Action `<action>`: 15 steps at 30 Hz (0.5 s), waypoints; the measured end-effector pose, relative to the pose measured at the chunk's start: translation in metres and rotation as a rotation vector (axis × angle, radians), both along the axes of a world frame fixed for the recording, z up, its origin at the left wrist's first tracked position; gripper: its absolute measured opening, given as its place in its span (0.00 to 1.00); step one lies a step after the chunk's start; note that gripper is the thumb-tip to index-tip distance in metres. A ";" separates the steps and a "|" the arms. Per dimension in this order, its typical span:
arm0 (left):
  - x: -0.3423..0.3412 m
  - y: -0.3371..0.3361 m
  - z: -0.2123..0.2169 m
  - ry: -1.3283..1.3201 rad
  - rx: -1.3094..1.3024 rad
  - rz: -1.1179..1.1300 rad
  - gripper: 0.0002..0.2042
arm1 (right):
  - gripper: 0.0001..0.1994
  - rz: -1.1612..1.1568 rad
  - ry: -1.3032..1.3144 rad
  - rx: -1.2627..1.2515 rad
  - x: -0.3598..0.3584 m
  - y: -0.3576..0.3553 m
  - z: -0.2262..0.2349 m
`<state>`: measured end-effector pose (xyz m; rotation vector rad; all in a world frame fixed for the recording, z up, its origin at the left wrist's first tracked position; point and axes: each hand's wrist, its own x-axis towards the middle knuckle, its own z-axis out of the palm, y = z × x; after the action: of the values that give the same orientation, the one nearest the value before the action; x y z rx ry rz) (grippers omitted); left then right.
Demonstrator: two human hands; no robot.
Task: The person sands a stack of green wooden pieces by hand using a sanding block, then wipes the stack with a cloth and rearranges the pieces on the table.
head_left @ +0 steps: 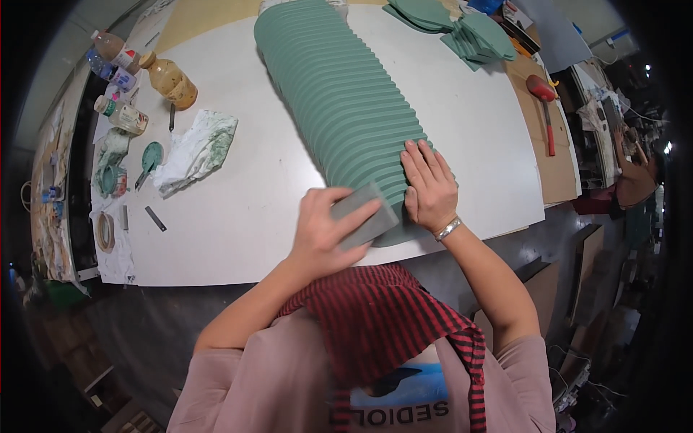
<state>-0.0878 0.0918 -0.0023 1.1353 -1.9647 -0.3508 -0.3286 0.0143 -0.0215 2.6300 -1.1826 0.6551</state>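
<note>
A long row of overlapping green panels (339, 94), rounded at the ends, runs from the far middle of the white table to its near edge. My left hand (328, 224) grips a grey sanding block (367, 215), fingers and thumb around it, at the near left end of the row. The block covers part of the nearest panels. Flat on the right side of the row lies my right hand (431, 184), its fingers stretched out over the panel edges. A bracelet circles that wrist.
On the left of the table (238, 238) are a stained white cloth (196, 153), a yellowish bottle (170, 81), other bottles and a small blade (155, 219). More green panels (480, 40) lie at the far right. A red mallet (545, 108) rests on brown board. Another person (639, 177) works farther right.
</note>
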 end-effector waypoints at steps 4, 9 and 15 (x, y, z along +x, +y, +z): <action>0.013 0.008 -0.020 -0.071 0.057 -0.124 0.30 | 0.24 0.005 -0.023 -0.001 -0.002 -0.003 0.001; 0.006 0.006 0.002 -0.108 0.108 0.038 0.30 | 0.24 -0.047 -0.025 0.090 -0.004 -0.002 0.018; 0.001 0.008 -0.022 -0.139 0.034 -0.112 0.31 | 0.26 -0.143 -0.049 0.098 -0.011 -0.013 0.001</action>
<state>-0.0871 0.0993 -0.0242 1.0991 -2.1576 -0.3733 -0.3400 0.0015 -0.0210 2.5899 -1.4362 0.6534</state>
